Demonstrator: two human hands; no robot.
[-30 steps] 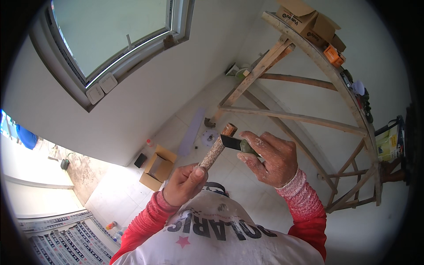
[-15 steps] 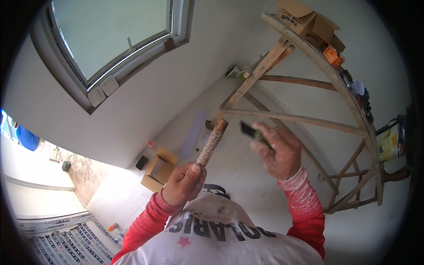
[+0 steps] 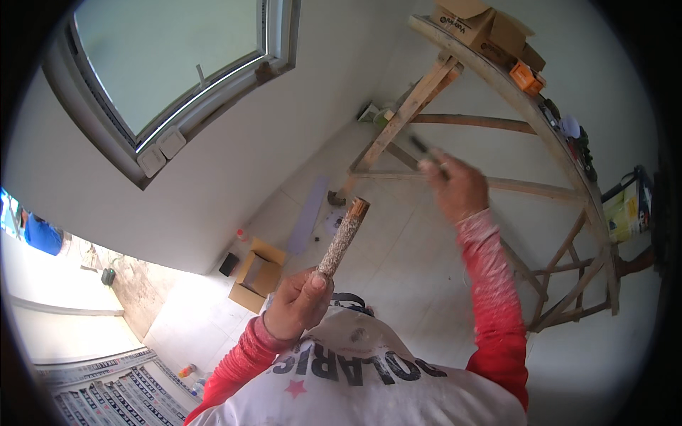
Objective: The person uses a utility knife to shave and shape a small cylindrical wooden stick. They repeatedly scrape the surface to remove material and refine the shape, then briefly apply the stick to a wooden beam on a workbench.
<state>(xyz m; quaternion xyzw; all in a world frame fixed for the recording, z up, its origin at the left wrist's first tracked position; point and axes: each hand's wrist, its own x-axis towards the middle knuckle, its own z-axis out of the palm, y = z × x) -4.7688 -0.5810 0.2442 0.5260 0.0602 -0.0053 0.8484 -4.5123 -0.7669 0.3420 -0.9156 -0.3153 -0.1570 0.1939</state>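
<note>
My left hand (image 3: 302, 302) grips speckled wooden rod (image 3: 341, 239) by lower end, tilted, beyond my white shirt (image 3: 383, 401). Likely light, stiff, gritty rather than slippery; lower end suits hold. My right hand (image 3: 459, 190) grips blurred dark-bladed tool (image 3: 420, 145), apart from rod.

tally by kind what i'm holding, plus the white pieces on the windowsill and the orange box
Speckled rod, left hand: 1
Dark-ended tool, right hand (blurred): 1
White pieces: 2
Orange box: 1
Total: 5
</note>
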